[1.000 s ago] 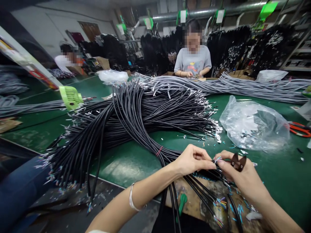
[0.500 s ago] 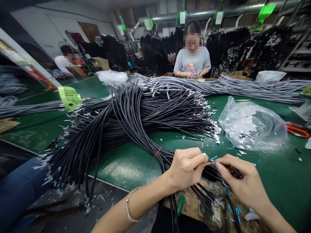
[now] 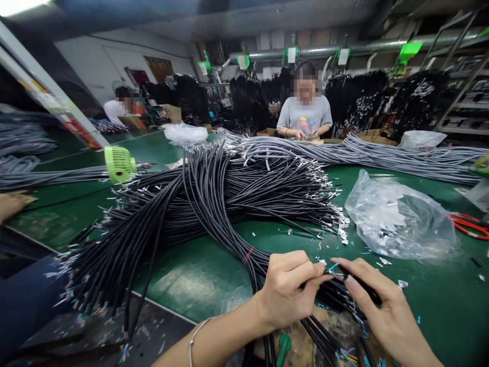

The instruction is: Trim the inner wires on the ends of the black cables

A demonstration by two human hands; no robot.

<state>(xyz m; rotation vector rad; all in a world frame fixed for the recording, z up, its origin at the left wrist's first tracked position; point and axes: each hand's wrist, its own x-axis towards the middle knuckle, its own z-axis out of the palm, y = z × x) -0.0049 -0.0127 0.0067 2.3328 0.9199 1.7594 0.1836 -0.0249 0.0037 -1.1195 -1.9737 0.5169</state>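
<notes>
A green surface (image 3: 189, 280) bears a heap of black cables (image 3: 171, 204), a clear plastic bag (image 3: 401, 216) right of it. In front, the left hand (image 3: 291, 289) pinches one cable end (image 3: 327, 271); the right hand (image 3: 385, 300), curled round a dark object (image 3: 369, 291), parts thumb and forefinger narrowly beside exposed coloured wires (image 3: 336, 276).

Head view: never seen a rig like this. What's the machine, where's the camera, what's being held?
There's no machine: these are a person's bare hands, seen by a camera worn on their head, looking forward and down.

The left hand pinches a cable end with coloured wires sticking out. The right hand is at those wires; something dark, mostly hidden, shows within it.

On the green table lie a heap of black cables, grey cables behind it, and a clear plastic bag. A co-worker sits across.
</notes>
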